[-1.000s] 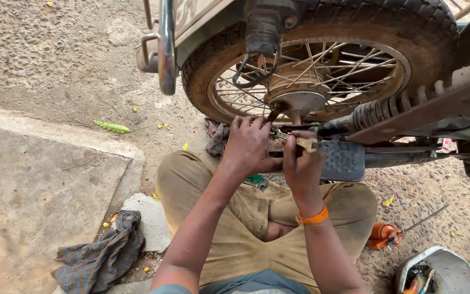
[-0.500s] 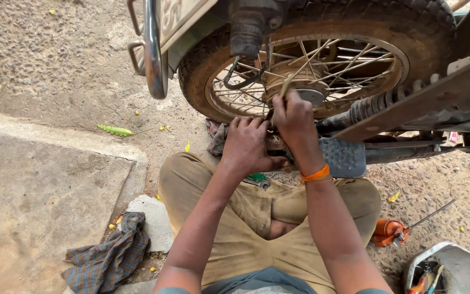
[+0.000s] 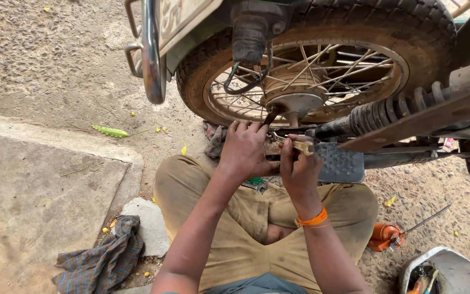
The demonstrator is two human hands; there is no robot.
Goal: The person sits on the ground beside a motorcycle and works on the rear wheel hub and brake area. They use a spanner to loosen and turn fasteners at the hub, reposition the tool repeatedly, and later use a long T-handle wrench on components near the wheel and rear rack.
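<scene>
One spoked rear wheel (image 3: pixel 322 65) of the motorcycle fills the view above my knees, its hub (image 3: pixel 297 103) just over my hands. Below it sits the ribbed footrest (image 3: pixel 339 162). My left hand (image 3: pixel 244 151) curls shut around a dark tool handle under the hub. My right hand (image 3: pixel 299 166) pinches a small spanner (image 3: pixel 294 144) beside the footrest.

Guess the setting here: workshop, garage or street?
Probably an outdoor roadside repair spot, not an indoor garage. The person sits on gravelly ground beside a concrete slab, both hands at the hub of a motorcycle rear wheel. A checked rag and an orange oil can lie in the dirt.
</scene>
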